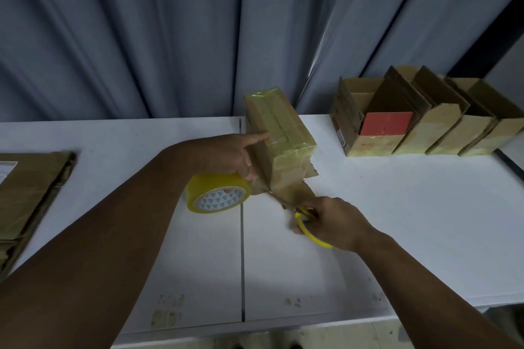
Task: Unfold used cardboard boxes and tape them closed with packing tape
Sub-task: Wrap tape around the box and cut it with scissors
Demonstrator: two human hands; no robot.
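Working on one cardboard box point(279, 133) in the middle of the white table point(397, 221), towards the far edge. Setting its long axis from near to far, with the far end pointing slightly left and up towards the grey curtain point(170, 37). Showing its top face upward, covered in yellowish tape, with loose brown flaps splaying onto the table at the near end.

Holding one yellow tape roll point(218, 193) under the left hand point(226, 154), fingers curling over the roll's upper rim, the printed core facing the camera. Pointing the index finger straight out and pressing its tip on the left edge of the box's taped top. Resting the roll just beside the box's near left corner.

Gripping one pair of yellow-handled scissors point(309, 228) in the right hand point(337, 221), fingers closing round the loops, just in front of the box's near flaps. Aiming the blades towards those flaps, though blur is hiding how far apart they are.

Leaving four open boxes point(419, 122) in a row at the far right of the table, touching side by side, flaps standing up, the nearest one carrying a red panel point(387, 123). Leaving one stack of flattened cardboard point(28, 193) at the left edge, well apart from both hands.
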